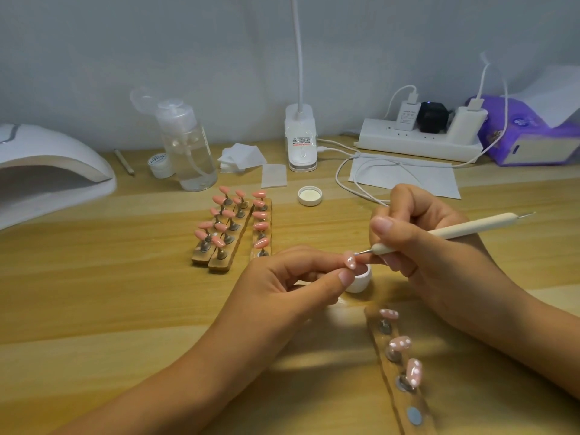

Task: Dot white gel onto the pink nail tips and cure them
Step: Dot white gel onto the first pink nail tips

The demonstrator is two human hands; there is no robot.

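Observation:
My left hand [292, 277] pinches a pink nail tip [350, 261] that carries white dots, held just above a small white gel pot [361, 282]. My right hand [420, 246] grips a cream dotting pen [445, 232], and its metal point touches the top of that tip. Below my right hand lies a wooden holder strip [398, 372] with three dotted pink tips on stands and bare magnets. Three more wooden strips [232, 230] with several plain pink tips sit in the middle of the table. The white curing lamp [47, 171] stands at the far left.
The gel pot's white lid [310, 196] lies beyond my hands. Behind are a clear pump bottle [188, 149], a small white jar [160, 164], cotton pads [241, 157], a clip lamp base [301, 139], a power strip [420, 136] with cables, a sheet of tissue paper [405, 177] and a purple tissue pack [530, 136].

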